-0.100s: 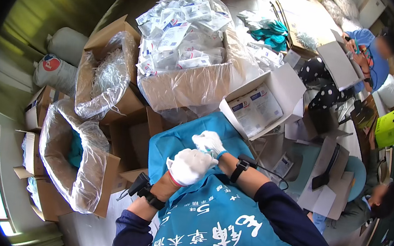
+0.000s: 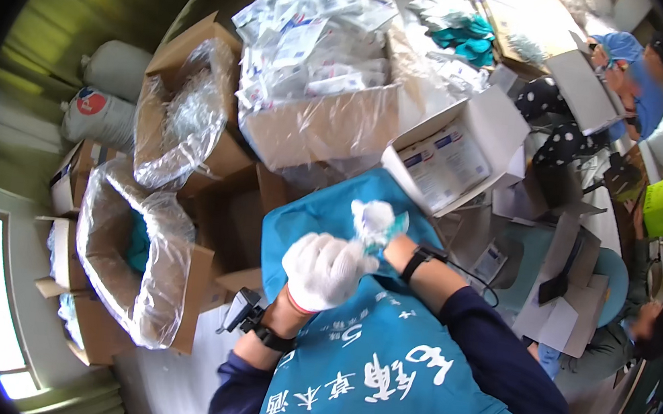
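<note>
Above my lap, which a teal apron with white lettering covers, my two hands are close together. My left hand wears a white knitted glove with a red-edged cuff; its fingers are curled closed. Its fingertips are at the wrist of my right hand, by the teal-edged glove cuff. Whatever the left fingers pinch is hidden. The right hand, also in a white glove, is smeared by motion, so its fingers cannot be made out. Each wrist bears a black strap with a small device.
Ahead stands a large carton heaped with white packets. Right of it, an open white box holds flat packets. Plastic-lined cartons stand at left. Teal gloves lie farther back. Two people sit at right.
My right hand has moved up and away from the left, and its teal cuff looks more spread. The left hand has shifted slightly right. The whole view has tilted a little.
</note>
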Tool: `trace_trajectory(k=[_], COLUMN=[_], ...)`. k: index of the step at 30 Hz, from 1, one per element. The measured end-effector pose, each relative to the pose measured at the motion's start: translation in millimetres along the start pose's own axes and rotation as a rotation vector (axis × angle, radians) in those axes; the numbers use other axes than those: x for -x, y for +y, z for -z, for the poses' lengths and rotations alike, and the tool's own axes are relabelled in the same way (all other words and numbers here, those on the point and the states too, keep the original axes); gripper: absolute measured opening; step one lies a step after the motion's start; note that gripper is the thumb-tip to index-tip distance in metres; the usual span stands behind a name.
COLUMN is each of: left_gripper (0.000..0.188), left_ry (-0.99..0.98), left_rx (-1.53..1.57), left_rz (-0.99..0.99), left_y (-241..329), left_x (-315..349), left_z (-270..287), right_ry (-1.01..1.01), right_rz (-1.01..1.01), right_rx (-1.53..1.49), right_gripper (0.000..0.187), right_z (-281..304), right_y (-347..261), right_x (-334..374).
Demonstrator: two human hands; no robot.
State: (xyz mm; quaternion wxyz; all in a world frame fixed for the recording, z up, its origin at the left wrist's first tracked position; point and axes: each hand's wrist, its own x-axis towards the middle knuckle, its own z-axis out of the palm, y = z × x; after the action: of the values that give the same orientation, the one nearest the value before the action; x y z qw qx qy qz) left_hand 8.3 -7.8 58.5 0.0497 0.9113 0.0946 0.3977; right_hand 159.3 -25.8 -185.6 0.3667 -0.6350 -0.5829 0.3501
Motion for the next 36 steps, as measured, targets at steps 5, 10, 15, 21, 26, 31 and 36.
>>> trace_trajectory(k=[5,10,15,21,26,31,36], left_gripper=[0.011,0.017,0.021,0.041,0.014,0.02,0.019], left_ry=[0.236,0.453,0.368,-0.008,0.355,0.973,0.927], left_rx=[-0.044,-0.075,0.18,0.254,0.271,0.228,0.35], left_rz=[0.495,0.767,0.894,0.655,0.69,1.1,1.255], left_y=[-25.2,-47.4,-40.5,-64.2,-75.7,-82.2,-65.6], left_x=[22.1,37.2,41.0,19.8,43.6,70.6,106.6], left_z=[0.3,-5.6,-15.0,25.4,38.3,81.7,62.4], right_ry=[-0.192,-0.355,-0.05,0.044,0.025,0.09,0.093], right_rz=[-0.489,-0.013,-0.075,0.114,0.164,-0.365,-0.098], right_rx=[-1.912,-1.462,-0.807,0.297,0.302,-0.388,-0.673], right_gripper=[0.044,0.086,0.033,0.019,0.021,0.02,0.023], right_z=[18.0,57.7,44.1,75.7,75.5,98.6,161.5], right_y=[-57.2,-126.3,-147.0,-144.5,-139.5,-109.1,-154.3], right_x=[-9.3,28.1,41.3,33.6,29.5,-1.8,-119.7])
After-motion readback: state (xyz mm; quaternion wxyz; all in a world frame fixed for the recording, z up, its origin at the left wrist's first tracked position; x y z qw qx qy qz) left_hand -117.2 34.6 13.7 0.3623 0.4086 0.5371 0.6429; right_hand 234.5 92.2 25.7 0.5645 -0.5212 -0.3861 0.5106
